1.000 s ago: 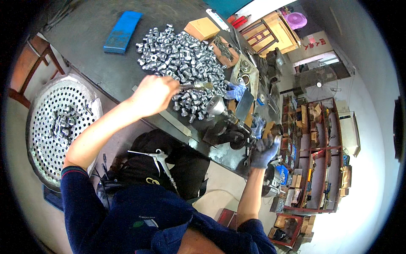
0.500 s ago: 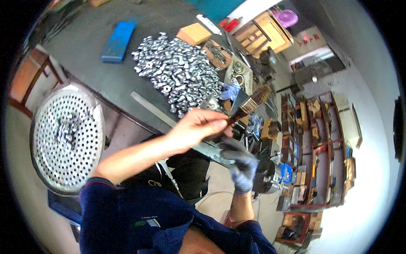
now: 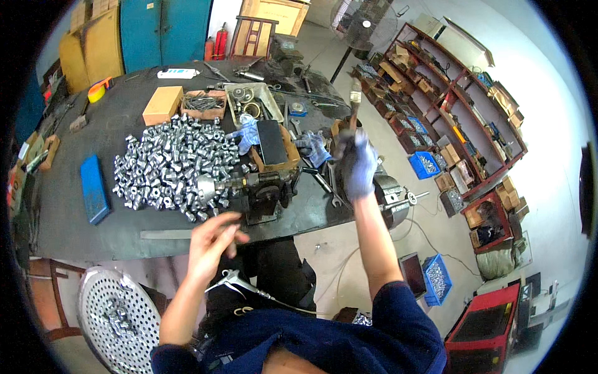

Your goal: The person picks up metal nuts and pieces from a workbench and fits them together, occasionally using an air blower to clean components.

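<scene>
My right hand [image 3: 361,169], in a blue-grey glove, is closed round the handle of a brush [image 3: 355,98]. Its bristles point up, beyond the right part of the workbench [image 3: 124,246]. My bare left hand [image 3: 210,244] is by the bench's front edge, fingers loosely bent and apart, with nothing visible in them. Just beyond it sits a dark bench-mounted spindle device [image 3: 268,192] with a silvery round end. Left of that device lies a large heap of shiny metal fittings [image 3: 168,163]. An air blow gun [image 3: 235,280] hangs below the edge, between my arms.
A perforated round metal seat [image 3: 93,305] at lower left carries several fittings. On the bench are a blue block [image 3: 93,187], a yellow box [image 3: 163,105], a parts tray [image 3: 271,103] and spanners [image 3: 336,198]. Shelves [image 3: 458,87] and blue crates [image 3: 437,280] stand at right.
The brush has passed from my left hand to my right, which has moved up and away. My left hand has drawn back left. The view has shifted, showing more of the bench and room.
</scene>
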A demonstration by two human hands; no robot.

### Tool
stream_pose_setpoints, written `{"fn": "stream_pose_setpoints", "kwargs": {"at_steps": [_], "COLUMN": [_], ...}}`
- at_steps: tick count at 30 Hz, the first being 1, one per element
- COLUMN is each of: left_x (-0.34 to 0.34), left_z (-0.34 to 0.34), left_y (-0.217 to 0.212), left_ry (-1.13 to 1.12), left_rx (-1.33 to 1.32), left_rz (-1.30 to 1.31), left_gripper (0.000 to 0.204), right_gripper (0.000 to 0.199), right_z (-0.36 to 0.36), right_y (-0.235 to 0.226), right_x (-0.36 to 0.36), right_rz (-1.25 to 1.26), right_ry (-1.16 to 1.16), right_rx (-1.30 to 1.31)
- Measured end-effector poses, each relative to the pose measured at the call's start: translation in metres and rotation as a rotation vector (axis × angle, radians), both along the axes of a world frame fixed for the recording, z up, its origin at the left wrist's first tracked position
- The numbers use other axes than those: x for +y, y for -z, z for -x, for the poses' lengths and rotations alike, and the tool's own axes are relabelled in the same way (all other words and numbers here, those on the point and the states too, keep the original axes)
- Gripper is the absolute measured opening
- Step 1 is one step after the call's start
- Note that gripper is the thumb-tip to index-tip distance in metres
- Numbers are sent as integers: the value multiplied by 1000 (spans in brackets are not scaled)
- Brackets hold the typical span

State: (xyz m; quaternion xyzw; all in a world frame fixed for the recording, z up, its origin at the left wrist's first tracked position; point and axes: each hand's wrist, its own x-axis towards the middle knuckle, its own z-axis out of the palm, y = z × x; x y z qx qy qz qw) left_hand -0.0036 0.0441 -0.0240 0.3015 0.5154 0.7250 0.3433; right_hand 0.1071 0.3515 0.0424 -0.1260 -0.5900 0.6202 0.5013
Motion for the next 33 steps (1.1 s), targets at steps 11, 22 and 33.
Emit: {"fn": "stream_pose_setpoints", "kwargs": {"at_steps": [11,22,33], "left_x": [-91,-35,-27], "left_z": [25,72,91], "left_y": [68,78,113], "left_ry": [-428,-462,-487], "left_rx": [0,1026,1298], "left_rz": [312,889,994], "left_gripper": [27,31,37], "right_gripper": [24,31,21], "right_z": [59,49,92], "right_y": [132,144,116], "right_x": [309,331,255], "right_rz": [-215,250,633], "right_ry": [273,-149,-23], "right_rx": [-776,-413,-337]}}
